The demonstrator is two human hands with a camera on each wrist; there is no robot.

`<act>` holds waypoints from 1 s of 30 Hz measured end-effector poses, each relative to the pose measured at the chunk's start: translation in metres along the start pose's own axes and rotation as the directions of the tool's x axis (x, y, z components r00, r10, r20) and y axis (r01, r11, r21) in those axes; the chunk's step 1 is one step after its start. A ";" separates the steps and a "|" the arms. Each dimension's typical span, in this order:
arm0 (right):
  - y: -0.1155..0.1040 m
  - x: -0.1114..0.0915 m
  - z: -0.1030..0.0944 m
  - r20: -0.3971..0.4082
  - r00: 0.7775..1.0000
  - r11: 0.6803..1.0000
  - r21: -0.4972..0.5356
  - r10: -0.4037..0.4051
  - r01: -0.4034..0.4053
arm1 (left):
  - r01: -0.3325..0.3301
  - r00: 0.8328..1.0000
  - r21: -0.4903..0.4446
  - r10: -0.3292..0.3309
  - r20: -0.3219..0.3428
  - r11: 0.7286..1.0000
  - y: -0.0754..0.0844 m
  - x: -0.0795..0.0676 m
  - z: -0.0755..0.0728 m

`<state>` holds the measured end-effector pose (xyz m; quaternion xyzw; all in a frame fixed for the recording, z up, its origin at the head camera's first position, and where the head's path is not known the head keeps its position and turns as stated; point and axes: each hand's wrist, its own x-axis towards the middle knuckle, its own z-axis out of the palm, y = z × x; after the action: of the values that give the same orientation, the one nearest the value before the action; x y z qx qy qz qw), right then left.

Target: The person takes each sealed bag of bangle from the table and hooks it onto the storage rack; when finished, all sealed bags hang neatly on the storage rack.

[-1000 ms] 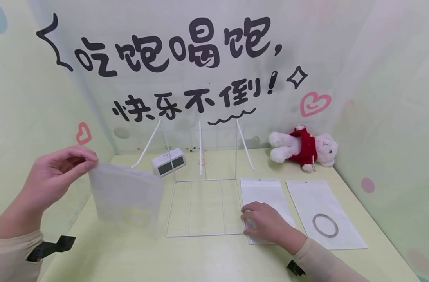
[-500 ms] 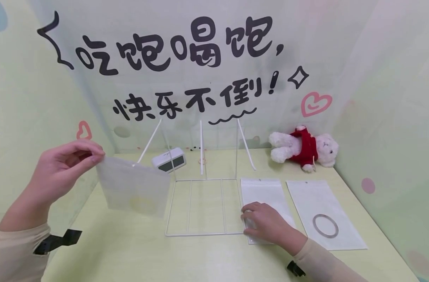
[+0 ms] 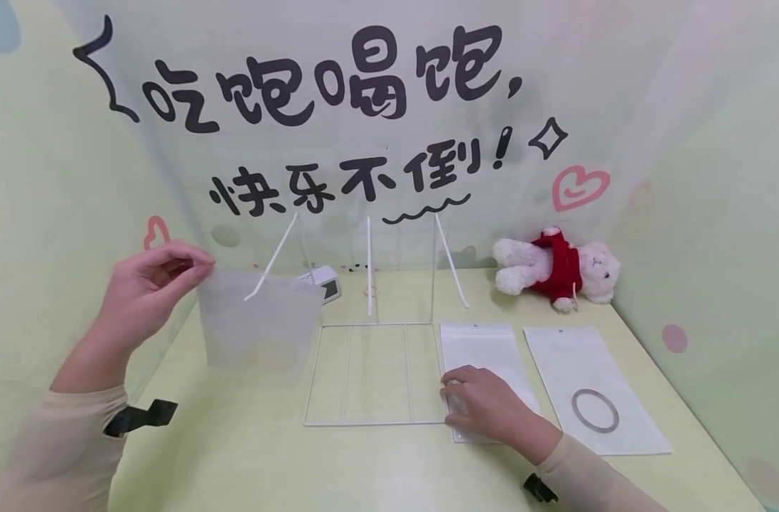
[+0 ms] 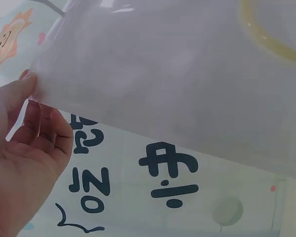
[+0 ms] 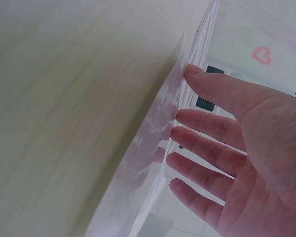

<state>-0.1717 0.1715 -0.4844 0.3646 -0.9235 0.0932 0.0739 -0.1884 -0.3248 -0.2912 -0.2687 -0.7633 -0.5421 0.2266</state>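
My left hand (image 3: 143, 299) pinches the upper left corner of a translucent zip bag (image 3: 255, 334), raised above the table's left side. A yellow ring (image 4: 262, 38) shows through this bag in the left wrist view. The left hook (image 3: 271, 259) of a white wire rack (image 3: 377, 424) crosses in front of the bag; whether they touch I cannot tell. My right hand (image 3: 485, 405) rests at the right edge of the rack's base, over a second bag (image 3: 479, 348) lying flat. In the right wrist view its fingers are spread, fingertips touching a clear plastic edge.
A third bag (image 3: 575, 363) lies flat at the right, with a greyish ring (image 3: 574, 409) in it. At the back right is a white plush bear (image 3: 562, 270) in red. A white digital clock (image 3: 328, 282) stands behind the rack, partly covered by the raised bag.
My left hand has moved up and to the right with the bag, bringing it behind the left hook and over part of the clock. The right hand has stayed in place.
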 end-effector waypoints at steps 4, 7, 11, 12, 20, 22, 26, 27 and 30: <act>0.001 -0.001 -0.001 0.005 1.000 1.000 0.001 0.009 -0.009 | 0.061 0.997 0.041 -0.059 -0.052 0.997 -0.009 0.006 0.010; 0.001 -0.002 0.000 0.004 1.000 1.000 0.003 0.021 -0.021 | 0.106 0.990 0.060 -0.099 -0.098 0.993 -0.016 0.009 0.017; 0.001 -0.002 0.003 -0.002 1.000 1.000 0.015 0.022 -0.022 | 0.152 0.977 0.048 -0.143 -0.161 0.987 -0.025 0.012 0.024; 0.001 -0.002 0.004 -0.005 1.000 1.000 0.016 0.020 -0.019 | 0.162 0.973 0.049 -0.151 -0.176 0.986 -0.026 0.013 0.026; 0.001 0.001 0.002 -0.016 1.000 1.000 0.005 0.011 -0.011 | 0.247 0.949 0.093 -0.222 -0.225 0.964 -0.036 0.016 0.029; 0.001 0.001 0.001 -0.020 1.000 1.000 0.002 0.005 -0.005 | 0.247 0.951 0.119 -0.217 -0.219 0.962 -0.038 0.015 0.029; 0.001 0.001 0.001 -0.014 1.000 1.000 0.006 0.006 -0.006 | 0.214 0.959 0.210 -0.164 -0.230 0.954 -0.039 0.010 0.029; 0.001 0.001 0.001 -0.015 1.000 1.000 0.005 0.004 -0.004 | 0.207 0.957 0.228 -0.149 -0.248 0.951 -0.039 0.008 0.029; 0.001 0.000 0.002 -0.018 1.000 1.000 0.007 0.005 -0.005 | 0.205 0.938 0.275 -0.108 -0.330 0.939 -0.038 -0.002 0.032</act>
<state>-0.1728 0.1717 -0.4866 0.3619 -0.9233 0.0999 0.0805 -0.2132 -0.3052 -0.3290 -0.0796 -0.8117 -0.4696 0.3380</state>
